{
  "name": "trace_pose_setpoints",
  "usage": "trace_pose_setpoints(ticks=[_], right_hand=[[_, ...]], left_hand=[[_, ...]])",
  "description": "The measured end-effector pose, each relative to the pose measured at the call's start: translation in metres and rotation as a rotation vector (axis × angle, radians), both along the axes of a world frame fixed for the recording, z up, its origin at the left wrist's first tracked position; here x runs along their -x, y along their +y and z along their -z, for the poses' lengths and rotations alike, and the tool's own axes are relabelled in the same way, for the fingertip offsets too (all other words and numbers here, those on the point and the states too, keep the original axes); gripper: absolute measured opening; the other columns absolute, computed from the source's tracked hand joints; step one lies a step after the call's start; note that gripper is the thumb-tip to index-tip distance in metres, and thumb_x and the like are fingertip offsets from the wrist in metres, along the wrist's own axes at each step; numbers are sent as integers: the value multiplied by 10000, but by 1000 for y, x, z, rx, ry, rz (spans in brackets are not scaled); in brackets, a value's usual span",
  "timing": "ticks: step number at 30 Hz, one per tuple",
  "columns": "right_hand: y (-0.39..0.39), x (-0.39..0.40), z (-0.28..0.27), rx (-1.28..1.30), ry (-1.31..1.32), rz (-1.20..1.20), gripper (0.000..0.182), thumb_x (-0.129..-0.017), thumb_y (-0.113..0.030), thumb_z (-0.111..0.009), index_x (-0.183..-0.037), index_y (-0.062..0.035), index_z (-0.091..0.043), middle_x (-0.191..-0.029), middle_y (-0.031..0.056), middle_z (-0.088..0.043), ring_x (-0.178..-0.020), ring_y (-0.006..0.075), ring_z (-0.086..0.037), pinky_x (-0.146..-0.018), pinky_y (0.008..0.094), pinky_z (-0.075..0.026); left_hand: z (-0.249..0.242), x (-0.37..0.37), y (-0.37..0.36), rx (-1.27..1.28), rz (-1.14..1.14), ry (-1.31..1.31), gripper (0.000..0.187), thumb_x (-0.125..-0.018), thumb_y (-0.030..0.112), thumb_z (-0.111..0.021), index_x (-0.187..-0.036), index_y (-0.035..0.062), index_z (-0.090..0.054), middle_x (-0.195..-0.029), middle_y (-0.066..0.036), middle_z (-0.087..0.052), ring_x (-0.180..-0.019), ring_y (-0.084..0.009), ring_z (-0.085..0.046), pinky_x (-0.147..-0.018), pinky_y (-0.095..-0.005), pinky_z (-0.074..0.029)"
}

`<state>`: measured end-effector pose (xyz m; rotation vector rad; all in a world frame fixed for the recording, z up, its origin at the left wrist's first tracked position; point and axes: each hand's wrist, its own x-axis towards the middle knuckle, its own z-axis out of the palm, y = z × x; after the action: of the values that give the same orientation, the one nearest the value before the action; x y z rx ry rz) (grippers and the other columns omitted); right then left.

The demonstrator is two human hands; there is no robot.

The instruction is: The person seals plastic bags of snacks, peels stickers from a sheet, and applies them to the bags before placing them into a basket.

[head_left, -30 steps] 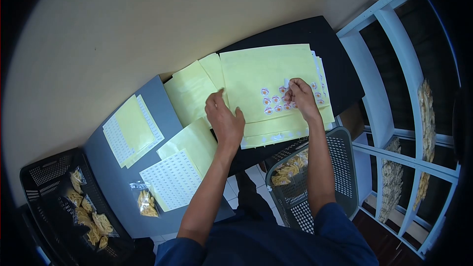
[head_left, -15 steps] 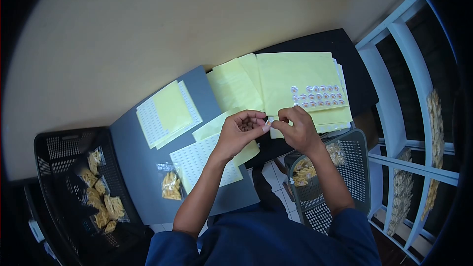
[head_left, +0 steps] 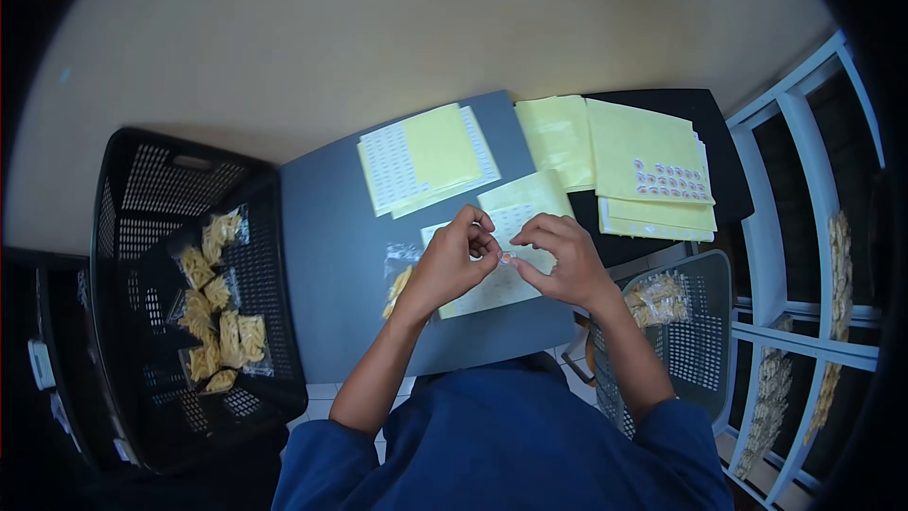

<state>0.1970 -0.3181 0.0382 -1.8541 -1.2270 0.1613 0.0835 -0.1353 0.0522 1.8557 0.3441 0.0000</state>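
My left hand is closed, pinching a small round sticker with a reddish-orange centre between thumb and fingertips. Facing it, my right hand has its thumb and index finger apart, with the thumb tip close to the sticker; whether it touches is hard to make out. Beneath both hands lies a sheet of small printed labels, partly covered by them. Just left of my left hand, a clear bag of yellowish snack pieces rests on the grey table, partly hidden by my wrist.
A black basket with several snack bags stands at the left. Label sheets with yellow backing lie further back. Yellow sheets with round stickers are on the black table at right. A grey basket holding bags stands below it.
My view and both hands have shifted left, from the yellow sticker sheets to over the label sheet. The sticker has come along in my left hand, and my right fingers have spread apart.
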Motion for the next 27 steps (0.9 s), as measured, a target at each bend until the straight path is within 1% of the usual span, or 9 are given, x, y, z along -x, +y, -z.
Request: trace_pose_setpoints(ticks=[5, 8, 10, 13, 16, 19, 22, 25, 27], right_hand=[[35, 52, -18, 223, -207, -141, 113, -759, -159, -792, -816, -87, -727, -860, 29, -688, -817, 233, -647, -759, 375, -440], [41, 74, -19, 252, -165, -113, 84, -764, -140, -786, -794, -85, -730, -827, 48, -682, -807, 246, -647, -756, 384, -458], [37, 80, -6, 206, -78, -55, 90, -790, -148, -793, -821, -75, -750, -813, 63, -692, -786, 227, -654, -739, 379, -471], [25, 95, 5, 213, 380, 155, 88, -835, -106, -799, -881, -39, -767, -803, 46, -734, -736, 131, -659, -683, 288, -483], [18, 115, 41, 103, 833, 294, 153, -874, -118, -808, -901, 27, -764, -807, 45, -724, -709, 63, -610, -624, 220, -474], [26, 128, 53, -71, 924, 302, 154, -888, -57, -784, -970, 66, -740, -840, 38, -719, -734, 47, -614, -652, 191, -480], [33, 132, 60, -130, 955, 292, 189, -889, -42, -777, -1027, 76, -724, -847, 40, -721, -743, 51, -627, -665, 191, -492], [42, 130, 60, -125, 972, 262, 183, -889, -23, -768, -1043, 63, -719, -855, 54, -724, -752, 73, -649, -677, 204, -517], [47, 131, 56, -118, 994, 259, 171, -889, -26, -766, -1035, 51, -720, -845, 58, -723, -744, 85, -657, -687, 215, -529]], left_hand=[[-17, 56, 27, -128, 138, 9, 316, -847, 12, -700, -1085, 17, -492, -871, -121, -727, -793, -202, -694, -757, -328, -543], [-11, 82, 35, -36, 81, -61, 327, -848, 33, -705, -1110, 13, -512, -877, -126, -725, -790, -204, -690, -748, -328, -543], [0, 101, 44, -128, -123, -32, 333, -865, 100, -726, -1132, -32, -578, -920, -155, -726, -813, -212, -694, -752, -340, -548], [25, 126, 67, -291, -383, 150, 467, -863, 220, -768, -1186, -87, -630, -947, -188, -715, -872, -227, -690, -768, -340, -551], [62, 139, 66, -514, -395, 260, 475, -832, 248, -797, -1128, -92, -645, -939, -193, -706, -853, -299, -699, -744, -400, -552], [80, 141, 64, -562, -367, 221, 504, -806, 251, -821, -1133, -93, -650, -943, -210, -702, -809, -326, -697, -723, -400, -553], [80, 142, 74, -241, -315, 272, 556, -788, 236, -837, -1189, -84, -624, -943, -217, -696, -764, -312, -700, -705, -391, -555], [90, 153, 85, -3, -272, 307, 480, -855, 117, -795, -1241, -84, -595, -991, -131, -706, -884, -172, -703, -734, -277, -544], [98, 160, 83, 182, -337, 149, 417, -898, 67, -736, -1258, -64, -572, -1044, -122, -707, -907, -164, -702, -764, -284, -560]])
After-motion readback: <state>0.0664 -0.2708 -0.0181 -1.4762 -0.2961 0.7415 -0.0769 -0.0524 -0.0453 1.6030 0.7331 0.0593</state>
